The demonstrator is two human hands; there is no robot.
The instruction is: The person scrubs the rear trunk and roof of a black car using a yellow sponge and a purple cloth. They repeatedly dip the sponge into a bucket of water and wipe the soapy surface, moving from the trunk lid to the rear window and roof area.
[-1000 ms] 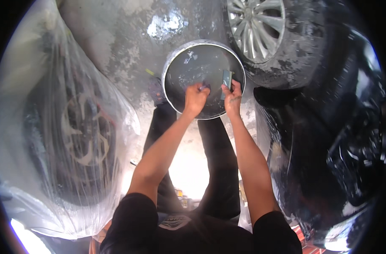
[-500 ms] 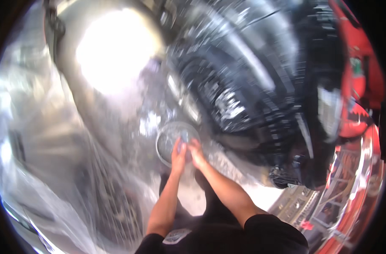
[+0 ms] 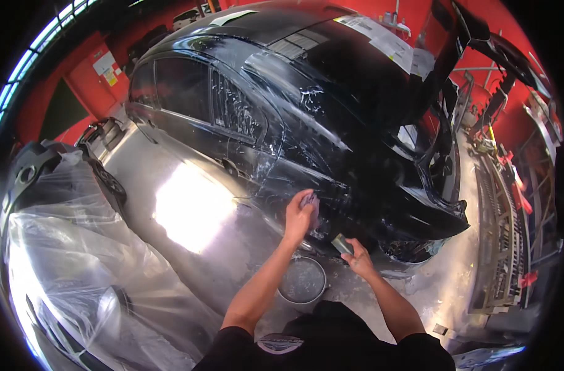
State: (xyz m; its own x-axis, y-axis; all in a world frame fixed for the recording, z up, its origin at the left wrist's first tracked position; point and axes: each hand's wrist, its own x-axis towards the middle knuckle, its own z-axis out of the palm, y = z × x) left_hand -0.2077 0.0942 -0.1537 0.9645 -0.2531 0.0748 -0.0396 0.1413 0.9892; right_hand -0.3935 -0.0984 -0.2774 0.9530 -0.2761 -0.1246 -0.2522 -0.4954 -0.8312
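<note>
My left hand (image 3: 296, 217) is closed on a purplish wet cloth or pad (image 3: 310, 203), held up against or just in front of the side of a black car (image 3: 381, 198). Lower and to the right, my right hand (image 3: 360, 260) grips a small greenish-grey block (image 3: 342, 243), its far end close to the car's lower body. Wet streaks and whitish residue mark the car's rear side and window. On the floor below my hands stands a round bucket (image 3: 324, 285), greyish liquid inside it.
Clear plastic sheeting (image 3: 102, 247) drapes something large at the left. A loose dark car part with a wheel-like disc (image 3: 112, 184) lies beyond it. Metal racking (image 3: 501, 241) stands at the right. Bright light glares off the concrete floor (image 3: 198, 266).
Both hands have come up out of the bucket and apart, the left to the car's side, the right near its lower body. My view has lifted to show more of the car.
</note>
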